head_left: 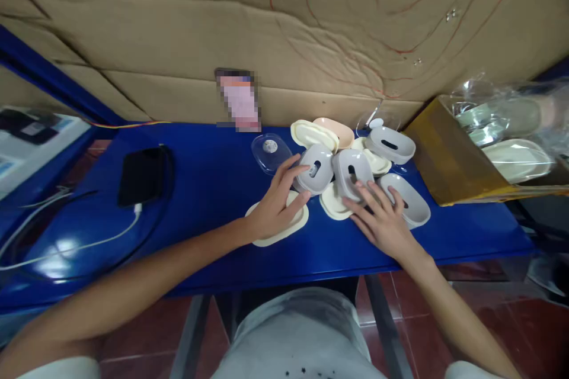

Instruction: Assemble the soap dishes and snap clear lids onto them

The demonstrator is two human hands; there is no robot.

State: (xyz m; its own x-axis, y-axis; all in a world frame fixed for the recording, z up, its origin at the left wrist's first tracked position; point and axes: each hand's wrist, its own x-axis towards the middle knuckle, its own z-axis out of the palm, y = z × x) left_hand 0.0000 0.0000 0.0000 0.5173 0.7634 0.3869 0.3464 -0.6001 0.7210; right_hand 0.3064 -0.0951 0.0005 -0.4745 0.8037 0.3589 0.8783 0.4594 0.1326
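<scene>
My left hand (275,207) lies over a cream oval tray (293,228), fingers stretched out. Its fingertips touch the left side of a light grey oval plastic dish (320,157) with a dark slot in the middle. Fingers spread, my right hand (377,213) rests at the lower edge of a second slotted grey dish (351,160). Under that dish a cream tray (331,204) shows partly. Beside my right fingers sits another grey dish (415,198), partly covered by them. Behind are one more grey dish (391,145), a cream piece (313,135) and a peach one (335,130).
A clear plastic lid (271,151) with a round sticker lies left of the dishes. On the right stands a cardboard box (438,160) of plastic-wrapped pieces. A black phone (141,176) with a white cable lies on the blue table (200,189). Cardboard (178,29) lines the back.
</scene>
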